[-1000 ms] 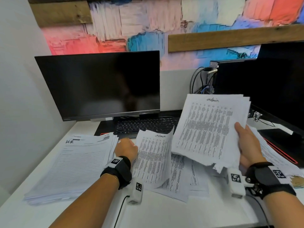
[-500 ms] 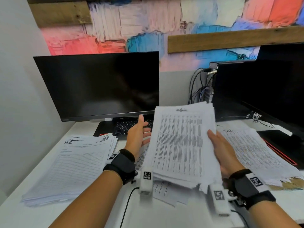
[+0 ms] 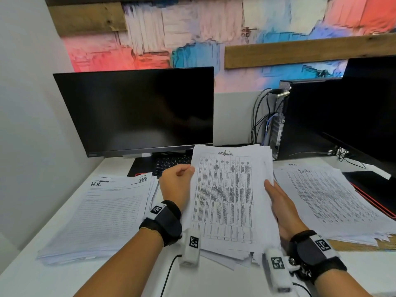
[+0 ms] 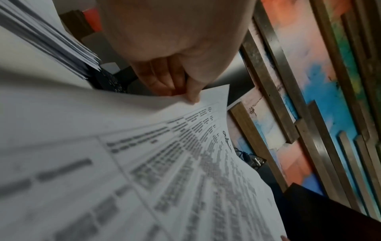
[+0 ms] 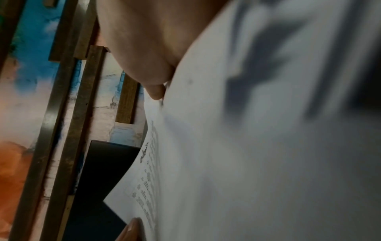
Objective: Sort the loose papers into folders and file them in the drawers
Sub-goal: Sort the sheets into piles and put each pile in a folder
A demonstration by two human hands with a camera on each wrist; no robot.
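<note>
Sorting looks well advanced, filing not begun. 3 groups show on the white desk (image 3: 38,211): the H.R. pile (image 3: 102,213) at the left, the tasks pile (image 3: 330,200) at the right, and the admin stack (image 3: 227,200) held upright between them over a few loose sheets (image 3: 225,257). The left hand (image 3: 176,185) pinches the admin stack's left edge, thumb on the front and fingers curled behind. The right hand (image 3: 280,209) lies with straight fingers flat against the stack's right edge, apparently squaring it; I cannot tell where its thumb sits. No drawers are in view, and the brown edge under the tasks pile may be a folder, so foldering and filing seem left to do.

Behind the papers stand a dark monitor (image 3: 137,110), a keyboard (image 3: 173,163) and a computer tower (image 3: 304,118) with cables. A painted wall with wooden planks (image 3: 300,52) backs the desk.
</note>
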